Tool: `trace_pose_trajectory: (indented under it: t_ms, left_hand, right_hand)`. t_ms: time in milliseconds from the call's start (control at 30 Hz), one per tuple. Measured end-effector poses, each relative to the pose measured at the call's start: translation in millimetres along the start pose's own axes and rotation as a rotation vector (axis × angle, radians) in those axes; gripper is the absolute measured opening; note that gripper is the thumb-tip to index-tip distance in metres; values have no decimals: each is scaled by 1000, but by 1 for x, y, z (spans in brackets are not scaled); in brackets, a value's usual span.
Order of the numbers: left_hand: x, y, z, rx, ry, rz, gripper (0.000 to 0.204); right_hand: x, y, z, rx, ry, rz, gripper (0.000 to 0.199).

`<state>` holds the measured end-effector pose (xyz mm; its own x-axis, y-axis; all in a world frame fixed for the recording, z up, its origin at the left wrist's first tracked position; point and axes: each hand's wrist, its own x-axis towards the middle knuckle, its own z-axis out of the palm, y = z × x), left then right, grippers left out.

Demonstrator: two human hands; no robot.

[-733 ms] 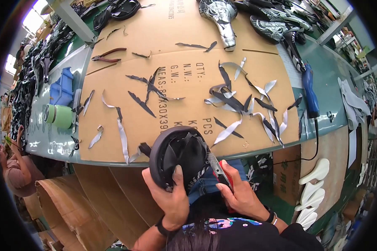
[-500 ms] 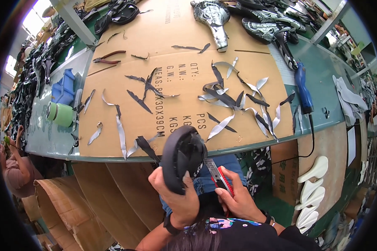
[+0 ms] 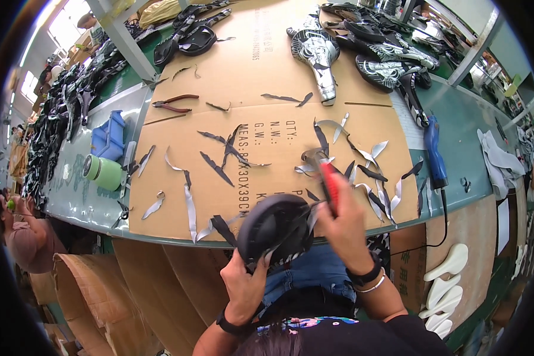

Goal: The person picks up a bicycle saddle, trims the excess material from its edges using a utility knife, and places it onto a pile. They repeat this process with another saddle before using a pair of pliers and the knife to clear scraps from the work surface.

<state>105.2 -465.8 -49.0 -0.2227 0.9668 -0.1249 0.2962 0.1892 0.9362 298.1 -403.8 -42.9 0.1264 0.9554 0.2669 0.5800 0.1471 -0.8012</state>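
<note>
A black bicycle saddle (image 3: 266, 222), underside partly showing, is held at the table's near edge. My left hand (image 3: 243, 286) is closed round its lower left rim, with the thumb on the underside. My right hand (image 3: 345, 228) is closed on a red-handled utility knife (image 3: 330, 185), raised just right of the saddle and blurred by motion. Between the right hand and the saddle's edge a greyish strip shows; whether the fingers pinch it I cannot tell. Cut black and white trim strips (image 3: 371, 172) lie scattered on the cardboard sheet (image 3: 178, 133) beyond.
Red-handled pliers (image 3: 175, 103) lie at the far left of the cardboard. A blue corded tool (image 3: 435, 151) rests at right, its cable hanging over the edge. A green jar (image 3: 102, 171) and blue bin (image 3: 107, 135) stand left. Patterned saddles (image 3: 315, 56) lie at the back.
My right hand has lifted with the knife, up and away from the saddle. The saddle has tilted, showing more of its underside. The whole view has shifted slightly.
</note>
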Motion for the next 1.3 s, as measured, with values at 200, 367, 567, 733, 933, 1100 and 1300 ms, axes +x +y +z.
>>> trace_pose_trajectory:
  t_ms: [200,367,567,733,933,1100,1300]
  left_hand:
    - [45,23,-26,-544,333,-17,33]
    - [120,67,-11,-653,-284,-276,33]
    - [307,94,8,-432,-292,-129,37]
    - [438,126,36,-739,-54,167,46]
    - [341,115,194,992,-449,1383,48]
    - [347,120,214,908,-430,1438,37]
    - [290,169,85,-594,-420,594,28]
  right_hand:
    - [28,58,-146,-74,722,521,48]
    - [9,48,-124,327,-1,356,47]
    - [14,39,-85,468,-241,466,47]
    - [17,41,-77,582,-99,585,48]
    - [31,38,-67,626,-89,684,45]
    - [25,35,-71,666,-18,647,44]
    - [10,52,-74,738,69,659,40]
